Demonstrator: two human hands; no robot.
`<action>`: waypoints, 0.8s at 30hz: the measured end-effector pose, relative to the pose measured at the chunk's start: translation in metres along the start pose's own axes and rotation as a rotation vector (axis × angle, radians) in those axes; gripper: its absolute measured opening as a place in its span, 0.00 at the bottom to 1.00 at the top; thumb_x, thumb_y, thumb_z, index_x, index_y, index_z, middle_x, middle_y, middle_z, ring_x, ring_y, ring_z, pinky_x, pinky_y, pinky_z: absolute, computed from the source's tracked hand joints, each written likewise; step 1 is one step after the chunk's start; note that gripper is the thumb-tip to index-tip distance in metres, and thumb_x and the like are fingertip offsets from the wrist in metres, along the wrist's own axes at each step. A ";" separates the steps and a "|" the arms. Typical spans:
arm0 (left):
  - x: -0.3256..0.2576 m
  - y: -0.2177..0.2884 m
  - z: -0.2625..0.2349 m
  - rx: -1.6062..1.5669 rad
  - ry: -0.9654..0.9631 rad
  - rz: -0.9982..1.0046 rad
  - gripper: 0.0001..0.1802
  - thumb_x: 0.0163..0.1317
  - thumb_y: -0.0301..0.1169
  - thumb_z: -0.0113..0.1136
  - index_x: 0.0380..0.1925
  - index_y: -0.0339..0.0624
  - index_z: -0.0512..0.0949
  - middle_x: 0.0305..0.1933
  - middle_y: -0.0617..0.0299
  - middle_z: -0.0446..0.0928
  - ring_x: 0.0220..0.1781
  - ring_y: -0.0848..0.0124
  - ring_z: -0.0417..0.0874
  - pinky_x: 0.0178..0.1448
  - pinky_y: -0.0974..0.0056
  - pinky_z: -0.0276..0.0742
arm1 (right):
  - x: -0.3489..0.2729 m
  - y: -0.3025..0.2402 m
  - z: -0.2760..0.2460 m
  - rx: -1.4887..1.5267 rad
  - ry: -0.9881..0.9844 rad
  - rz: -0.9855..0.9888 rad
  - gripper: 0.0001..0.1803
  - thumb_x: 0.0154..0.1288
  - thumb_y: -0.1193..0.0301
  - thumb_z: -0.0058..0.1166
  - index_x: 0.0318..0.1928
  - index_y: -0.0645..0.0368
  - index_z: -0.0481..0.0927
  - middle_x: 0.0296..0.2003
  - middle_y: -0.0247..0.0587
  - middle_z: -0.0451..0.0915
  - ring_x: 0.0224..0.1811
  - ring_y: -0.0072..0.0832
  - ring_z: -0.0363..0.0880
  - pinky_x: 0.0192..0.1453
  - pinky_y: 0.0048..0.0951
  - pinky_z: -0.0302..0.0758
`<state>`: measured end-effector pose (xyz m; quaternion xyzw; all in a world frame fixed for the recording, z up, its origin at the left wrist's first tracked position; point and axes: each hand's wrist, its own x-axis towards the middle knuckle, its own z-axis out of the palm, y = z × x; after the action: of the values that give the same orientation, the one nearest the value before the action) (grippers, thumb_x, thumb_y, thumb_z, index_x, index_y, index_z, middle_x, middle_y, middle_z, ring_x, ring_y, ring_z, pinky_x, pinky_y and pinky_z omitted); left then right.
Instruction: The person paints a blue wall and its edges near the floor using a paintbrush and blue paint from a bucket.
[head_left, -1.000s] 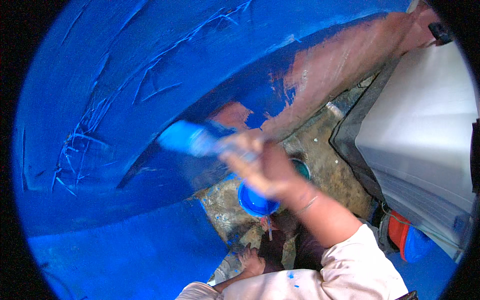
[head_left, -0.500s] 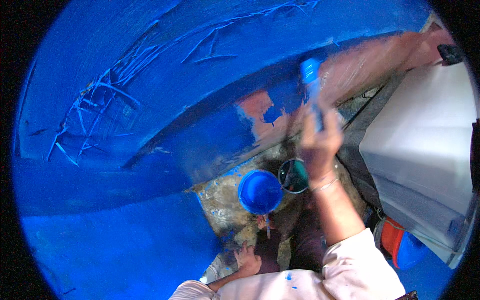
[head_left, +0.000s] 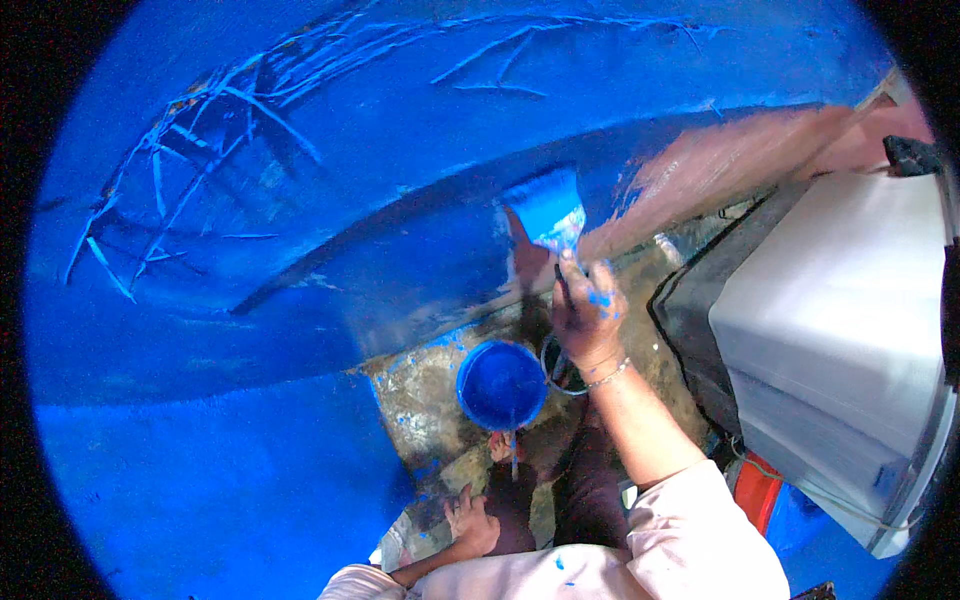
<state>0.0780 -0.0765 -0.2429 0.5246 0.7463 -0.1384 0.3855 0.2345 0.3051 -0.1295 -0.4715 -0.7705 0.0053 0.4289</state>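
Note:
My right hand [head_left: 590, 305] is closed round the handle of a wide paintbrush [head_left: 548, 208], its bristles loaded with blue paint. The bristles lie against the lower part of the wall [head_left: 420, 240], beside a strip of bare pinkish wall [head_left: 720, 160]. Blue smears mark the back of this hand. My left hand [head_left: 470, 523] rests by my knee with its fingers spread, holding nothing. Below the brush stands a blue paint bucket [head_left: 463, 385] with a thin stick leaning out of it. A dark round container [head_left: 560, 365] beside it is partly hidden by my right wrist.
A large grey-white covered object [head_left: 820, 300] stands at the right, with a red and blue container [head_left: 757, 492] below it. Blue-coated twigs or cords [head_left: 205, 150] stick out from the upper wall. The concrete floor [head_left: 410, 405] is splashed with blue.
The brush has swung left and down from the pinkish strip. Blue now covers most of the bare patch that showed above the bucket. My left hand stays by my knee.

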 end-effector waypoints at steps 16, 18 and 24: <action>-0.005 -0.005 0.014 0.022 0.055 0.011 0.27 0.52 0.38 0.54 0.53 0.40 0.69 0.68 0.49 0.53 0.68 0.51 0.60 0.71 0.37 0.37 | 0.080 -0.050 -0.088 0.107 -0.153 0.113 0.08 0.53 0.75 0.59 0.36 0.57 0.81 0.29 0.45 0.79 0.31 0.46 0.79 0.36 0.38 0.76; -0.003 -0.008 0.025 0.002 0.089 0.014 0.28 0.51 0.39 0.54 0.53 0.40 0.69 0.68 0.48 0.53 0.68 0.51 0.61 0.71 0.37 0.37 | 0.069 -0.054 -0.095 0.124 0.014 0.047 0.09 0.51 0.81 0.59 0.36 0.61 0.81 0.30 0.47 0.80 0.28 0.41 0.78 0.33 0.33 0.75; -0.002 0.003 0.010 -0.037 0.079 0.041 0.28 0.51 0.38 0.54 0.54 0.41 0.70 0.68 0.49 0.53 0.67 0.50 0.61 0.71 0.37 0.38 | -0.009 -0.019 0.003 0.043 0.034 0.082 0.15 0.51 0.83 0.57 0.42 0.62 0.79 0.32 0.48 0.77 0.32 0.42 0.77 0.36 0.36 0.75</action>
<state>0.0855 -0.0824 -0.2473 0.5376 0.7525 -0.0957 0.3683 0.2205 0.2893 -0.1300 -0.4934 -0.7429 0.0315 0.4513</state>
